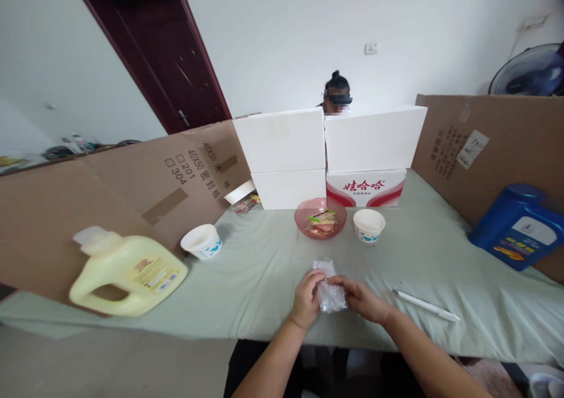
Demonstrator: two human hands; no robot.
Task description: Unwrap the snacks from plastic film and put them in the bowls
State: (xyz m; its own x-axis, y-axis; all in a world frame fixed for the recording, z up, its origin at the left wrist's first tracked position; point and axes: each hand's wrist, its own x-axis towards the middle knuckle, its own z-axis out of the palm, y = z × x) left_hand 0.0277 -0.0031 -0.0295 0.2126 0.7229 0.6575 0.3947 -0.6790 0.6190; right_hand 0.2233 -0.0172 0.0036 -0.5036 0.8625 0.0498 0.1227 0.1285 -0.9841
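A crinkled, transparent plastic bag is held between my two hands just above the front of the table. My left hand grips its left side, with the thumb and fingers closed on the plastic. From the other side my right hand pinches it, fingers bent around the edge. What the bag contains, if anything, cannot be made out. Beyond it stands a pink translucent bowl with small colourful packets inside. Right of that bowl is a white paper cup with blue marks.
White boxes form a wall at the back, a person behind them. A yellow jug and another paper cup are left. A white pen-like stick and blue bottle are right. Cardboard panels flank the table.
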